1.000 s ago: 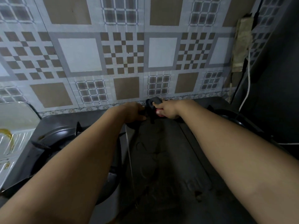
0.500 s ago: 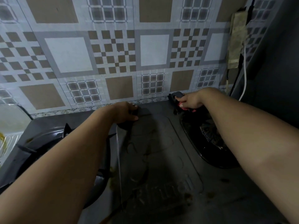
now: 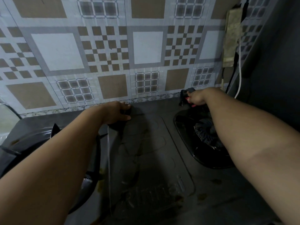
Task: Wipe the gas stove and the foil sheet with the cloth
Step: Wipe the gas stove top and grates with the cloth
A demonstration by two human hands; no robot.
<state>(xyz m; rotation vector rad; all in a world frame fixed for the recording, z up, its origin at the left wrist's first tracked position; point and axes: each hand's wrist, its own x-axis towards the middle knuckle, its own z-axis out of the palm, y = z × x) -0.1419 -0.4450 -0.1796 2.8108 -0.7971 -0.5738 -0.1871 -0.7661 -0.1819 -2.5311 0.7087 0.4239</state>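
Observation:
The dark gas stove [image 3: 227, 200] fills the lower view, with a burner on the left [image 3: 32, 140] and one on the right [image 3: 203, 135]. A dark embossed foil sheet [image 3: 146, 159] lies over its middle, its left edge raised. My left hand [image 3: 116, 112] grips the sheet's back left corner. At the back right corner of the stove, against the wall, my right hand [image 3: 197, 99] grips a dark cloth [image 3: 185, 93]. My forearms hide part of both burners.
A patterned tiled wall [image 3: 146, 47] stands right behind the stove. A grimy power strip [image 3: 232, 38] with a white cable [image 3: 240, 70] hangs at the right, beside a dark side wall. A pale object [image 3: 6, 117] sits at the far left.
My right hand has slid the cloth rightward along the stove's back edge, from the middle to the back right corner. The left hand has stayed on the sheet's corner.

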